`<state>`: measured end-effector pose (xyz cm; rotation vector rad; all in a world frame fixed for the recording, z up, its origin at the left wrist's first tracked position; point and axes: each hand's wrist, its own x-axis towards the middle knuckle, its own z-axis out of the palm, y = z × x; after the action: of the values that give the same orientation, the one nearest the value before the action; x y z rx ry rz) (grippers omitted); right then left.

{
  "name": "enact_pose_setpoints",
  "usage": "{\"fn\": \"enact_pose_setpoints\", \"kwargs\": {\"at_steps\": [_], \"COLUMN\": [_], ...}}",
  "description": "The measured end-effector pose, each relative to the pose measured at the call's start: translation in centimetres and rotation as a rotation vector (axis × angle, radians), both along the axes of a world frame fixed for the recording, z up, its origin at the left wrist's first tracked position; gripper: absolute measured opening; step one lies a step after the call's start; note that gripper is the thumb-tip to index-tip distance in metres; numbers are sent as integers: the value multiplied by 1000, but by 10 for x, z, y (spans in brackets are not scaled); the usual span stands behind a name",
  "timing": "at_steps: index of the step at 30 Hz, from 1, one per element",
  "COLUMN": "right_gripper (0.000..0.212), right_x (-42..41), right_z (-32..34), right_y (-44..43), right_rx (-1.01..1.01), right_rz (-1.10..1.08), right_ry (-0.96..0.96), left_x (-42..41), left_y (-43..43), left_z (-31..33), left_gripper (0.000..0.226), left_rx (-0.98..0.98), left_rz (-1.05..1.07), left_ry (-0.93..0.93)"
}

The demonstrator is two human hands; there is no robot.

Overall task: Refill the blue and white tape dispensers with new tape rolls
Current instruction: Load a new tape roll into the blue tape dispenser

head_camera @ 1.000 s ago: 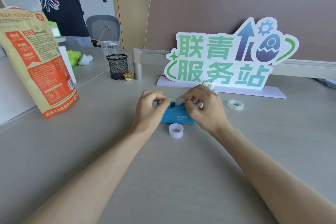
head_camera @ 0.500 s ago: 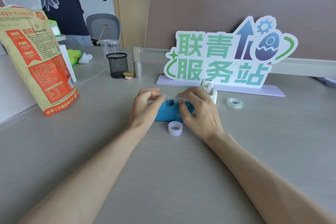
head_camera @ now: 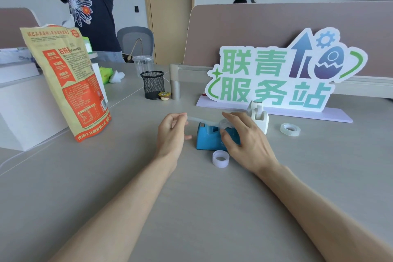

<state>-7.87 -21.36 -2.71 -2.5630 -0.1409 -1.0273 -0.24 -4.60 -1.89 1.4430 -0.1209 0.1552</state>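
Mid-desk, blue tape dispenser (head_camera: pixel 209 138) sits between both hands. Right hand (head_camera: pixel 244 140) wraps its far side, fingers closed on it by the loaded roll (head_camera: pixel 225 123). Left hand (head_camera: pixel 172 132) just left of it, pinching the end of a tape strip (head_camera: pixel 200 120) stretched over the cutter end. Empty core (head_camera: pixel 221 158) lies just in front. White dispenser (head_camera: pixel 259 118) right behind, spare roll (head_camera: pixel 290 129) farther right. Desk (head_camera: pixel 191 208), sign (head_camera: pixel 282 74) behind, snack bag (head_camera: pixel 70 83) left.
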Motion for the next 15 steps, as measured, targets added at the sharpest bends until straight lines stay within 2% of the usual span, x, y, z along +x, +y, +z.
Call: {"fn": "enact_pose_setpoints", "kwargs": {"at_steps": [4, 8, 11, 15], "right_gripper": [47, 51, 50, 52], "right_x": [1, 1, 2, 1], "right_z": [-1, -1, -1, 0], "right_y": [-1, -1, -1, 0], "right_rx": [-4, -1, 4, 8], "right_rz": [-10, -20, -17, -25], "right_ry": [39, 63, 65, 77], "left_x": [4, 11, 13, 12], "left_y": [4, 12, 16, 16], "left_z": [-2, -5, -7, -7], "left_gripper": [14, 8, 12, 7], "left_rx": [37, 182, 298, 334], "left_rz": [49, 79, 111, 124], "left_ry": [6, -73, -118, -130]}}
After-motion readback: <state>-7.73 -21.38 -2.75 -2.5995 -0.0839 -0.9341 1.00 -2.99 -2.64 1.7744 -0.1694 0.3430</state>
